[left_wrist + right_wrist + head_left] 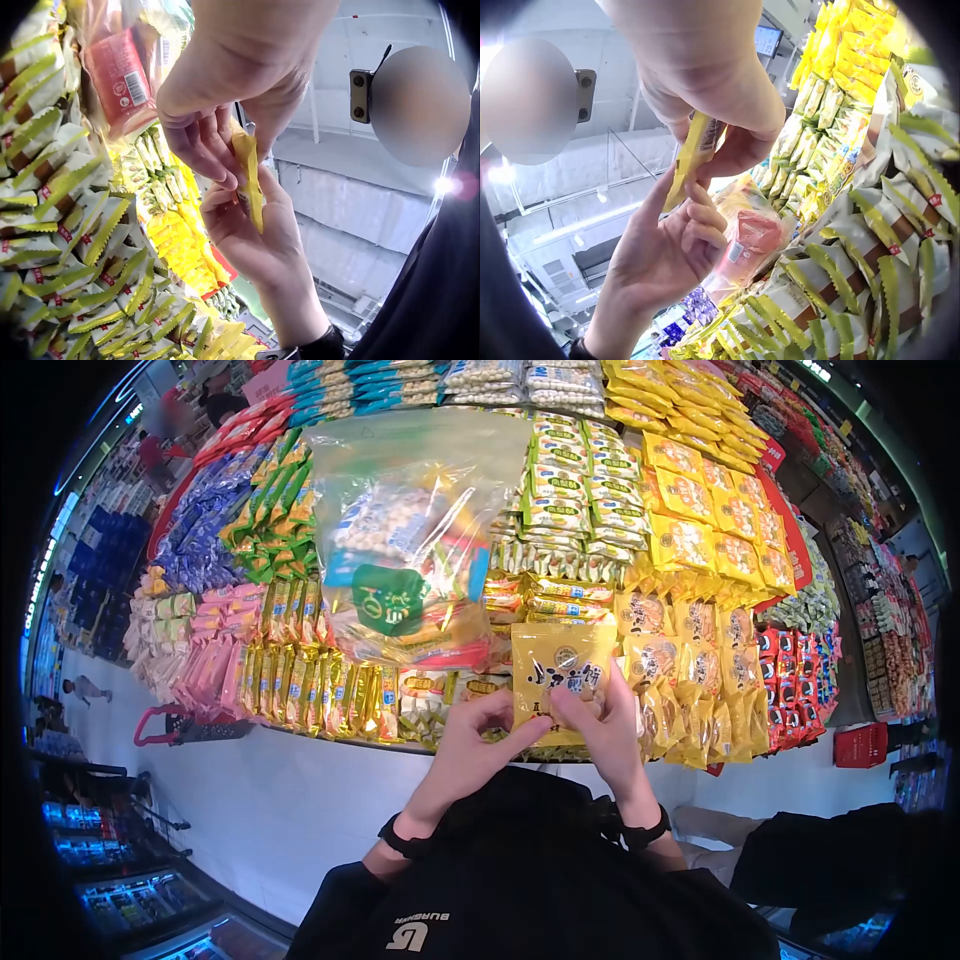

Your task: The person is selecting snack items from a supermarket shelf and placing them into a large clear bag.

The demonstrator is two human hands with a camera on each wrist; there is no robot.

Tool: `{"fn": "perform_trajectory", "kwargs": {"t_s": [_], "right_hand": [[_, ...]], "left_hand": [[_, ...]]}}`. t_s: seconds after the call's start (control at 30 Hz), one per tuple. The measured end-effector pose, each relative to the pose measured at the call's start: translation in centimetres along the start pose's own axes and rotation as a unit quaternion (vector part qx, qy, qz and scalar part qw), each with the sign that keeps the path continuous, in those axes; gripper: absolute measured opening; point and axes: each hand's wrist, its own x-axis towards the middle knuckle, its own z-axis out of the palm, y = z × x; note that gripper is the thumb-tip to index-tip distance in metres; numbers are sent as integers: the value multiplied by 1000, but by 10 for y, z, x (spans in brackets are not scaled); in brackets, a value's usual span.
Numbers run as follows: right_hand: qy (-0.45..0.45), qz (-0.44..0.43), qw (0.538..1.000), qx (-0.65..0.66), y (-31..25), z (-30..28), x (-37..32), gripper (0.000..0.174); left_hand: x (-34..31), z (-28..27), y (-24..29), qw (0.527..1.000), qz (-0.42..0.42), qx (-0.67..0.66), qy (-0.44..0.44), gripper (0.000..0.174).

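Note:
A yellow packet with dark printed characters (563,678) is held up between both hands in the head view. The left hand (482,745) pinches its lower left side, thumb across the front. Along the right edge, the right hand (607,732) grips it with the thumb on the front. Seen edge-on, the thin yellow packet (251,176) lies between the left hand (232,67) and the right hand (262,240) in the left wrist view. The right wrist view shows the packet (694,154) under the right hand (712,67), with the left hand (660,251) below.
A clear bag of mixed snacks (410,540) lies on the display, left of the packet. Around it are piled green-white packs (557,480), yellow packs (685,545), gold packs (310,685) and red packs (795,690). A pink-rimmed basket (205,728) is at the left; another person's dark clothing (820,860) shows at the right.

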Motion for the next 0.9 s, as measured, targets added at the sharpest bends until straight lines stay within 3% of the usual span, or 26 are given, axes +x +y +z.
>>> {"fn": "perform_trajectory", "kwargs": {"t_s": [0.4,0.67,0.73,0.9], "right_hand": [[22,9,1000,-11,25,36,0,35],[94,17,995,-23,43,41,-16,32],[112,27,993,8,42,39,-21,32],[93,-7,991,-92,30,28,-23,35]], "left_hand": [[-8,-50,-7,996,-4,82,-33,29],[-7,-61,-1,987,-94,14,-133,22],[-5,-63,0,983,-88,43,-156,24],[-4,-64,21,966,-23,176,-186,20]]}}
